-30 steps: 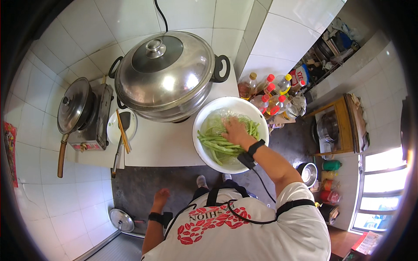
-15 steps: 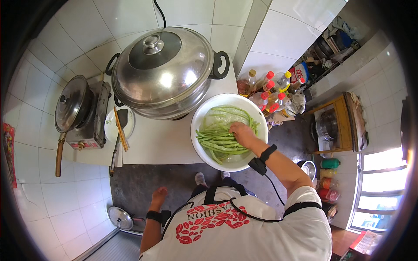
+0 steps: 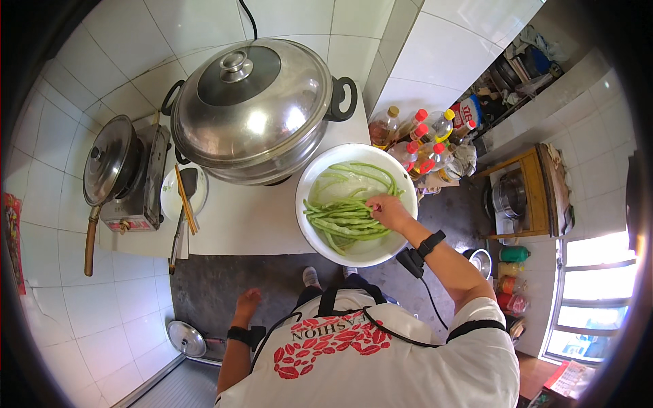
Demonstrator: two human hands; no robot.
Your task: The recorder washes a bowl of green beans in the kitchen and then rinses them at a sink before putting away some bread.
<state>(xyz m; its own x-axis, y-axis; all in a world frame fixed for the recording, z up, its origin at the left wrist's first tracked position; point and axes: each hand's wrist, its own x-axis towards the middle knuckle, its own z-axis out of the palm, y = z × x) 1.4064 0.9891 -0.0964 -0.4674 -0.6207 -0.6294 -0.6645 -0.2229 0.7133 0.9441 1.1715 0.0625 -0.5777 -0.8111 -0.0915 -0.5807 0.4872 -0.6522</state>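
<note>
A white basin (image 3: pixel 309 234) stands at the counter's front right edge, with long green beans (image 3: pixel 340 219) in water inside it. My right hand (image 3: pixel 390 212) reaches over the basin's right side, its fingers closed on the ends of some green beans. Most of the beans lie in a bundle to the left of that hand, while a few longer ones curve along the far side of the basin. Low beside my body hangs my left hand (image 3: pixel 249 300), away from the counter, its fingers curled in with nothing seen in them.
A large lidded steel pot (image 3: pixel 252 115) stands behind the basin. Bottles (image 3: pixel 415 143) crowd the right corner. On the left are a lidded pan (image 3: pixel 109 160) on a gas stove (image 3: pixel 146 190), and a plate (image 3: pixel 197 200) with chopsticks (image 3: pixel 185 204) and a spatula (image 3: pixel 179 228).
My right hand has shifted slightly to the right over the beans, still pinching. The left hand hangs in nearly the same place.
</note>
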